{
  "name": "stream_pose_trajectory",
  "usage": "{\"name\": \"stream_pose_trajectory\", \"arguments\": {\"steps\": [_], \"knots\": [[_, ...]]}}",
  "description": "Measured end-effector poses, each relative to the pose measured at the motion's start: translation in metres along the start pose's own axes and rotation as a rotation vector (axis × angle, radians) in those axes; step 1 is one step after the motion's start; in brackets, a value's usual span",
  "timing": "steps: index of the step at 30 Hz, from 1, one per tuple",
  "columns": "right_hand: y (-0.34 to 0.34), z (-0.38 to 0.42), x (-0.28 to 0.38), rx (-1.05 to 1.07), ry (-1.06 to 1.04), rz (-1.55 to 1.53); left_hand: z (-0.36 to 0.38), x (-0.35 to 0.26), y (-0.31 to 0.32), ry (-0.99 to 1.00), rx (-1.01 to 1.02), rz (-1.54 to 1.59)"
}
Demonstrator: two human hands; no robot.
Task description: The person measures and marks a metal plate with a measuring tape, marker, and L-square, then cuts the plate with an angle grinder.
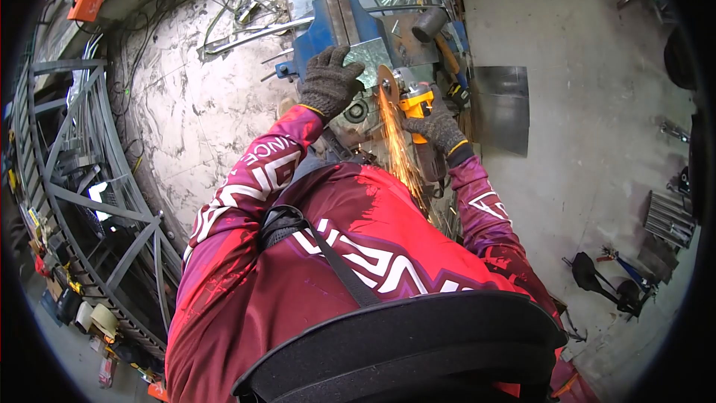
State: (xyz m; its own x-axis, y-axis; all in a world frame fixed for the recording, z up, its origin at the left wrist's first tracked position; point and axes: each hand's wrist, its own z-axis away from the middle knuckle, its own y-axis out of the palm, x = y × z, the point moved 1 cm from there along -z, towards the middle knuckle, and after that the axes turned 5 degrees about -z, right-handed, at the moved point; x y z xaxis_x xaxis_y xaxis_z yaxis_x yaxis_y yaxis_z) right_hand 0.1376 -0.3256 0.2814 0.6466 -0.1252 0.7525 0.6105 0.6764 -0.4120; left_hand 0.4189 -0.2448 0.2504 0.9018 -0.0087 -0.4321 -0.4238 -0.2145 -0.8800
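My right hand (pixel 441 128), in a dark knit glove, is wrapped around a yellow angle grinder (pixel 418 101). The grinder's thin disc (pixel 385 83) meets the lower right edge of a shiny metal plate (pixel 370 60). Orange sparks (pixel 397 145) stream down from that contact towards my body. My left hand (pixel 327 82), gloved alike, is bent over the plate's left side and grips it, its fingertips near the blue bench vise (pixel 339 26). The plate lies against the vise jaws; whether they clamp it is hard to tell.
A hammer with a dark head (pixel 429 24) and wooden handle lies right of the vise. A long metal rod (pixel 261 35) extends left. Metal racking (pixel 104 172) stands at left, a dark sheet (pixel 501 110) lies at right, and scraps and cables litter the back.
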Motion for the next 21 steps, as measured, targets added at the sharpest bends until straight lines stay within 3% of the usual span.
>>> {"name": "stream_pose_trajectory", "arguments": {"steps": [21], "knots": [[0.000, 0.003, 0.010, -0.013, 0.034, 0.029, -0.001, -0.001, -0.004, -0.012, 0.033, 0.010]]}}
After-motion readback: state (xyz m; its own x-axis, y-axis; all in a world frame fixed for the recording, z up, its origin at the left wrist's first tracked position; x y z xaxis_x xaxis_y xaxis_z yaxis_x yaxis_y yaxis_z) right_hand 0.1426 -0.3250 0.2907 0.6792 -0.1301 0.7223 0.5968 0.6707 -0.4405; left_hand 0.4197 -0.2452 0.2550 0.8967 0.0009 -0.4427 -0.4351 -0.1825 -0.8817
